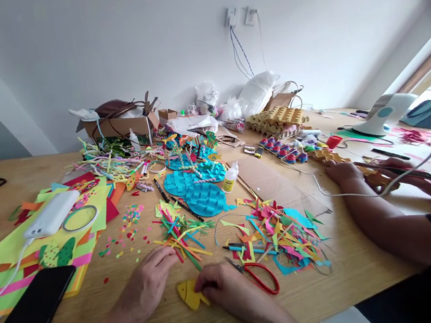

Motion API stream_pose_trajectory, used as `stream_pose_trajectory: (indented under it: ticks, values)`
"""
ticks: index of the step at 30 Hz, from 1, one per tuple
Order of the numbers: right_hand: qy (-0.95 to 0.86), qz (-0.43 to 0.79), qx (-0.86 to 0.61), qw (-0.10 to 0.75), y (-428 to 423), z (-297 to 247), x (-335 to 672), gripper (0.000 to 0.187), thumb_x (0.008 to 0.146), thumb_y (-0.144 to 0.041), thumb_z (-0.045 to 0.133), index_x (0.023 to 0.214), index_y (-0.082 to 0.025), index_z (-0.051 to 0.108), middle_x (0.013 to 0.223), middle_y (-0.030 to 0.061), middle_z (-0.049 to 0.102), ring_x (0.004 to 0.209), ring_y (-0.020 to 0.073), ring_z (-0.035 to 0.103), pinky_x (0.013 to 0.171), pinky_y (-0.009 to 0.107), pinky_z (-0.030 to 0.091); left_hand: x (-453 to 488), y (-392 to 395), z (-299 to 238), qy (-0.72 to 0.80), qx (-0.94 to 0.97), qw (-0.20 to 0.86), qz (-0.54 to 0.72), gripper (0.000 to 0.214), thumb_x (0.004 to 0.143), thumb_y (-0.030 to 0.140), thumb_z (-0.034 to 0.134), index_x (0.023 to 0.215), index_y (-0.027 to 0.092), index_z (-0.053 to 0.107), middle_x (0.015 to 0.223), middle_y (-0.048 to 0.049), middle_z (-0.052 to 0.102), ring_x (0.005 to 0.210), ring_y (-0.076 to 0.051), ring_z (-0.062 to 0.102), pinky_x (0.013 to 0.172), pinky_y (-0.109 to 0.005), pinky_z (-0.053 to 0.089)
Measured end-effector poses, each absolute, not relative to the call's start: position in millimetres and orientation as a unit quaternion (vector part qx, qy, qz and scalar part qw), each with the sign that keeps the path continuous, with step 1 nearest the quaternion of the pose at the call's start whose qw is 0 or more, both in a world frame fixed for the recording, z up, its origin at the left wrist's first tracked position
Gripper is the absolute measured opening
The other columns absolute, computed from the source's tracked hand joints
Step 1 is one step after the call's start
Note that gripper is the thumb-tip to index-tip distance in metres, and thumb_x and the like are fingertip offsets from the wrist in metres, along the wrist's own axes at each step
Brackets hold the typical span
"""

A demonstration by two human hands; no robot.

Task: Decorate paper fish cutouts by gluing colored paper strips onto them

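Note:
My left hand (pixel 147 282) lies on the wooden table (pixel 347 271) with fingers stretched toward a pile of coloured paper strips (pixel 181 234); it holds nothing that I can see. My right hand (pixel 225 288) is curled, fingertips pressing on a yellow paper fish shape (pixel 188 295) that lies flat between both hands. Red-handled scissors (pixel 259 276) lie just right of my right hand. A heap of coloured paper scraps (pixel 283 232) sits behind them.
Another person at the right holds egg-carton pieces (pixel 374 176) with both hands. Blue woven paper fish (pixel 199 187), a glue bottle (pixel 230 178), markers, a power bank (pixel 52 213), a black phone (pixel 33 309), coloured sheets (pixel 10 249), a cardboard box (pixel 116 124) and egg trays (pixel 275 118) crowd the table.

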State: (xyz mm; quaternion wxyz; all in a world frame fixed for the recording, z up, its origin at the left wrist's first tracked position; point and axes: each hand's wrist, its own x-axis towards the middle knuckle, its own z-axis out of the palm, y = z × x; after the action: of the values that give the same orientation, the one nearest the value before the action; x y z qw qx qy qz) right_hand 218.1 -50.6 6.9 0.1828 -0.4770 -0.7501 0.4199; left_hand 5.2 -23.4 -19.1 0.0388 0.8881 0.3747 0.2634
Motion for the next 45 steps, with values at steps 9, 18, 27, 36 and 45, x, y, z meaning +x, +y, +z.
stream_pose_trajectory:
  ticks: [9, 18, 27, 36, 45]
  values:
    - [-0.770, 0.343, -0.518, 0.147, -46.8, -4.2, 208.2, 0.030, 0.073, -0.004, 0.048, 0.090, -0.018, 0.068, 0.086, 0.0032, 0.069, 0.079, 0.0141, 0.063, 0.070, 0.019, 0.043, -0.2, -39.2, -25.4, 0.374, 0.882, 0.071, 0.277, 0.030, 0.082, 0.007, 0.036, 0.095, 0.021, 0.059, 0.092, -0.0027, 0.066, 0.086, -0.014, 0.064, 0.076, -0.021, 0.053]
    - [-0.756, 0.346, -0.527, 0.173, -45.9, -8.7, 208.2, 0.026, 0.071, -0.005, 0.049, 0.089, -0.019, 0.062, 0.078, 0.0007, 0.067, 0.071, 0.0135, 0.061, 0.063, 0.019, 0.041, 12.5, -43.6, -27.3, 0.370, 0.887, 0.117, 0.251, 0.034, 0.078, 0.006, 0.045, 0.105, 0.022, 0.057, 0.104, -0.0039, 0.064, 0.096, -0.016, 0.061, 0.084, -0.027, 0.052]
    - [-0.756, 0.251, -0.590, 0.129, -61.1, 5.6, 248.9, 0.017, 0.076, -0.009, 0.051, 0.086, -0.019, 0.060, 0.094, 0.0047, 0.062, 0.086, 0.0170, 0.058, 0.074, 0.024, 0.042, 8.0, -56.5, -41.3, 0.300, 0.923, 0.055, 0.233, 0.026, 0.087, 0.015, 0.046, 0.108, 0.024, 0.058, 0.107, -0.0013, 0.065, 0.102, -0.015, 0.059, 0.093, -0.025, 0.047]
    - [-0.737, 0.188, -0.647, 0.053, -80.6, -7.0, 288.6, 0.021, 0.076, -0.004, 0.046, 0.083, -0.018, 0.061, 0.096, 0.0065, 0.061, 0.088, 0.0180, 0.056, 0.076, 0.026, 0.041, 37.3, -49.4, -19.5, 0.235, 0.952, 0.016, 0.196, 0.023, 0.085, 0.014, 0.044, 0.100, 0.023, 0.060, 0.103, -0.0024, 0.066, 0.098, -0.018, 0.060, 0.082, -0.025, 0.053]
    - [-0.714, 0.158, -0.681, 0.027, -78.7, -0.1, 306.7, 0.013, 0.079, -0.014, 0.052, 0.088, -0.019, 0.059, 0.096, 0.0071, 0.062, 0.082, 0.0190, 0.060, 0.066, 0.024, 0.041, 87.2, -43.1, -5.5, 0.246, 0.942, 0.088, 0.212, 0.028, 0.082, 0.005, 0.039, 0.092, 0.022, 0.058, 0.087, -0.0020, 0.064, 0.081, -0.016, 0.061, 0.077, -0.028, 0.052]
